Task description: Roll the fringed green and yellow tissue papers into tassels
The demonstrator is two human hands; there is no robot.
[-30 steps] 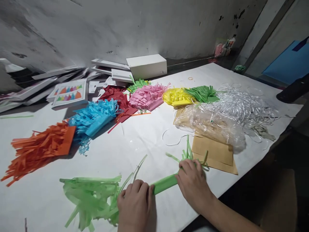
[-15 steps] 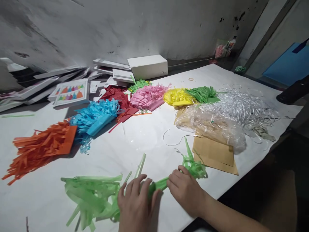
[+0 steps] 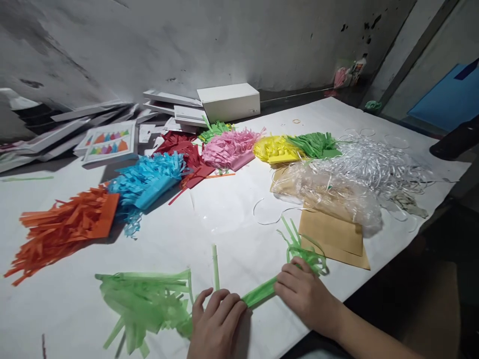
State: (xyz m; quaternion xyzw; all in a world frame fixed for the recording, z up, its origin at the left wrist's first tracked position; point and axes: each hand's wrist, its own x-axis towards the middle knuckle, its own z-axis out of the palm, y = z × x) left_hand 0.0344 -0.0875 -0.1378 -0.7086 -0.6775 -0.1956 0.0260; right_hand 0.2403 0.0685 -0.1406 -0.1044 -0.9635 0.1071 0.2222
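"Farther from the left hand (image 3: 219,319) than a moment ago, the right hand (image 3: 305,294) is now holding its end of the green tissue band (image 3: 262,293), and more of the band is showing between them."

"How is each grip looking?"

"On the right, the fingers are curling closed over the band. On the left, they are bending over its other end, but the palm side is staying hidden, so one cannot tell how tightly they are closing."

"And around the hands?"

"Loose green strips (image 3: 306,254) are spreading just beyond the right hand, and a green fringe (image 3: 145,301) is lying beside the left. Everything is resting on the white-covered table (image 3: 232,224)."

"What about farther out?"

"Brown paper sheets (image 3: 331,232) are lying near the right hand, with clear plastic (image 3: 333,197) partly covering them and tangled silvery string (image 3: 377,164) lying behind. Orange (image 3: 71,224), blue (image 3: 149,179), red (image 3: 187,159), pink (image 3: 232,149), yellow (image 3: 277,149) and dark green (image 3: 318,144) fringed bundles are forming an arc across the table."

"Along the wall?"

"A white box (image 3: 228,102) is standing beside flat boxes (image 3: 112,142), some of them showing colored tassel pictures."
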